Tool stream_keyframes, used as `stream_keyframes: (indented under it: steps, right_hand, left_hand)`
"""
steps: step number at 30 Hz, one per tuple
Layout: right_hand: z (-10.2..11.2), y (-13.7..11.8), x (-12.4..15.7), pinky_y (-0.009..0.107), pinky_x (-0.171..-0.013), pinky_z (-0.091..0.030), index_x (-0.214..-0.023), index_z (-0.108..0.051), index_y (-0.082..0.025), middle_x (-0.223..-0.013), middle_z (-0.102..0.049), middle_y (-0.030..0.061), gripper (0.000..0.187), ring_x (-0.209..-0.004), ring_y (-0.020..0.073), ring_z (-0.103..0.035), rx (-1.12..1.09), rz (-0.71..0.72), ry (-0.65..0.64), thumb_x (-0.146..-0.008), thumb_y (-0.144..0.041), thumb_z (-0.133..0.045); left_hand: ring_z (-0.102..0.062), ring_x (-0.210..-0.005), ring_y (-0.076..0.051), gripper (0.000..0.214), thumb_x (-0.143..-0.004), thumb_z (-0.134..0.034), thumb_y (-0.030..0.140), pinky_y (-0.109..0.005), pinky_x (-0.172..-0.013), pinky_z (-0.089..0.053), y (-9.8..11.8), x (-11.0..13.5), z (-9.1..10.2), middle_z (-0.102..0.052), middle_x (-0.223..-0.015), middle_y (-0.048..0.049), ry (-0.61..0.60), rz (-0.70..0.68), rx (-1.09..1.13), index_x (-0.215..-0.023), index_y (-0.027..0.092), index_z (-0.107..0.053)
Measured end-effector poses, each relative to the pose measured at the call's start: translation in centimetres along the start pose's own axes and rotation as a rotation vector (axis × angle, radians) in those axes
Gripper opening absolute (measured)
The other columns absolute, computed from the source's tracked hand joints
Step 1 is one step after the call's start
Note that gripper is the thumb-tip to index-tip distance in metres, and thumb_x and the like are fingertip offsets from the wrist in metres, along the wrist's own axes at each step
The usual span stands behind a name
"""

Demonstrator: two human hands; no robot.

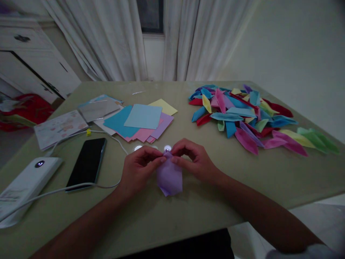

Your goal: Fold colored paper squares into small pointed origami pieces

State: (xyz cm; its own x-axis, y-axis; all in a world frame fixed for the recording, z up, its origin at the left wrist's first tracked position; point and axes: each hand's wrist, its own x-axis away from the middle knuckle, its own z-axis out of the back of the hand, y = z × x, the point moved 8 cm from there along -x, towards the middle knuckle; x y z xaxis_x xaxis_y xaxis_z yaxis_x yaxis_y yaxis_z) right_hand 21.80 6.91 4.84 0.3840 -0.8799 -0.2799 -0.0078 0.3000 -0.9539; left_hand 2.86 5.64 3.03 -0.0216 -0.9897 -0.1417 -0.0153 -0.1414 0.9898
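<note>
A partly folded sheet of purple paper (pixel 170 176) is held up over the near middle of the table. My left hand (pixel 141 165) pinches its top edge between thumb and fingers. On the other side, my right hand (pixel 195 160) pinches the same top edge, close to the left fingertips. The paper's lower part hangs down towards me and ends in a blunt point. Just behind the fingertips lies a small white round thing (pixel 167 148), and another white round piece (pixel 138 148) shows beyond my left hand; I cannot make out what they are.
Loose coloured paper squares (pixel 144 117) lie beyond my hands. A pile of folded paper pieces (pixel 229 111) covers the back right. At left are a black phone (pixel 86 162), a white power bank (pixel 29 189), a white cable (pixel 107 186) and plastic-wrapped packets (pixel 61 128).
</note>
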Motion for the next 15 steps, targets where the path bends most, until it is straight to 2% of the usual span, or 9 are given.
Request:
stream_keyframes:
  steps: [5, 10, 15]
  right_hand:
    - [0.2, -0.3, 0.1, 0.033, -0.081, -0.061, -0.100, -0.076, -0.021, -0.097, -0.074, 0.0054, 0.021, -0.087, 0.0183, -0.071, 0.023, -0.021, 0.027, -0.095, -0.041, -0.084]
    - [0.0, -0.1, 0.2, 0.033, -0.079, -0.059, -0.098, -0.076, -0.020, -0.095, -0.074, 0.0048, 0.021, -0.084, 0.0176, -0.070, 0.054, -0.053, 0.014, -0.095, -0.040, -0.085]
    - [-0.3, 0.5, 0.3, 0.030, -0.075, -0.058, -0.103, -0.074, -0.020, -0.091, -0.074, 0.0023, 0.024, -0.079, 0.0156, -0.068, 0.007, -0.118, 0.004, -0.092, -0.038, -0.086]
  left_hand:
    - [-0.082, -0.091, -0.023, 0.029, -0.087, -0.091, 0.036, -0.033, -0.079, -0.067, -0.6, 0.3, -1.1, -0.086, -0.103, -0.0080, -0.113, 0.057, 0.041, -0.112, 0.024, -0.085]
    - [-0.080, -0.085, -0.020, 0.016, -0.091, -0.088, 0.037, -0.029, -0.074, -0.064, -1.0, 0.3, -1.6, -0.087, -0.097, -0.0067, -0.157, 0.089, 0.065, -0.101, 0.024, -0.088]
    - [-0.078, -0.084, -0.019, 0.011, -0.092, -0.086, 0.033, -0.028, -0.073, -0.062, -0.3, 0.4, -1.5, -0.084, -0.093, -0.0052, -0.146, 0.019, 0.006, -0.098, 0.024, -0.087]
